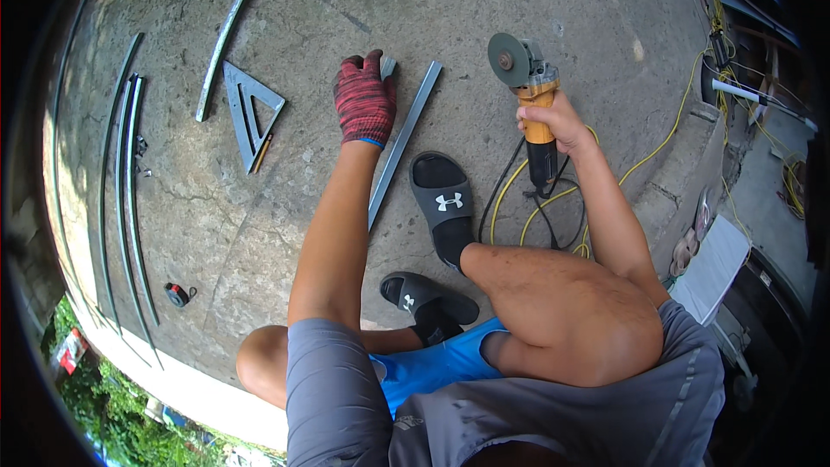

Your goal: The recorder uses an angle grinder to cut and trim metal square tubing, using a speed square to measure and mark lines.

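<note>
My left hand [364, 102], in a red and black knitted glove, is closed over a short piece of metal channel [389, 67]. Only its far end shows beyond the glove, and the rest is hidden. Just right of the glove, a longer metal channel [405, 145] lies slanted on the concrete. My bare right hand [558, 124] grips a yellow and black angle grinder [539, 132] by its body, head pointing away from me. Its grey-green disc [508, 59] faces up and touches nothing. Whether the disc spins cannot be told.
Left on the concrete floor [303, 199] lie a triangular speed square [259, 125], a pencil [263, 154], a metal strip [223, 52], several long metal lengths [123, 173] and a tape measure [178, 295]. A yellow cord [648, 171] loops beside my sandalled feet [445, 199].
</note>
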A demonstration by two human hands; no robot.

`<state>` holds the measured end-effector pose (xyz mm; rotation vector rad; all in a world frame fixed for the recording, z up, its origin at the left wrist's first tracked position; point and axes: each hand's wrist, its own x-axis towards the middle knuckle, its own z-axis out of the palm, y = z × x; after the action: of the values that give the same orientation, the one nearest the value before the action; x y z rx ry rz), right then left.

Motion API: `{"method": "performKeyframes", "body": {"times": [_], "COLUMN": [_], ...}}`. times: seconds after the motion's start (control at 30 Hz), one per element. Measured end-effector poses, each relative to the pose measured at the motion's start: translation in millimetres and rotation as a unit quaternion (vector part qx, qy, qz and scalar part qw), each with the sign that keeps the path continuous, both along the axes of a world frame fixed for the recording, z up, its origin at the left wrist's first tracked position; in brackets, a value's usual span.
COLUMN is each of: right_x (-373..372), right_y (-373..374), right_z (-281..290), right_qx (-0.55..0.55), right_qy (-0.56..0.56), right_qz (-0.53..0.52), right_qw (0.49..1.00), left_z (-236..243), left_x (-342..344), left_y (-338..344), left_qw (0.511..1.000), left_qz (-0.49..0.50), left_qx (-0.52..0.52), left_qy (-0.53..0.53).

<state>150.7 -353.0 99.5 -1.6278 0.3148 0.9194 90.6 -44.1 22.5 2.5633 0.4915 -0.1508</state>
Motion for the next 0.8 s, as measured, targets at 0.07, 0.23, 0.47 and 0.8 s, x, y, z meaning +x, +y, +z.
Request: {"method": "performKeyframes", "body": {"times": [0.07, 0.23, 0.47, 0.8], "right_x": [-3.4, -10.3, -11.1, -14.0], "right_y": [1.2, 27.9, 40.3, 40.5], "right_z": [-2.9, -23.4, -36.1, -41.5], "right_qx": [-0.039, -0.073, -0.117, -0.146], "right_qy": [0.001, 0.009, 0.028, 0.019], "right_qz": [0.008, 0.052, 0.088, 0.056], "right_qw": [0.999, 0.996, 0.989, 0.987], "left_z": [17.5, 4.4, 6.6, -7.4], "left_x": [-32.0, -95.0, -75.6, -84.8], "left_y": [-28.0, -50.4, -60.4, -60.4], "left_qw": [0.996, 0.986, 0.983, 0.983], "left_qz": [-0.046, -0.011, -0.031, -0.053], "left_qx": [-0.064, -0.063, -0.059, -0.043], "left_qy": [0.039, 0.154, 0.173, 0.168]}}
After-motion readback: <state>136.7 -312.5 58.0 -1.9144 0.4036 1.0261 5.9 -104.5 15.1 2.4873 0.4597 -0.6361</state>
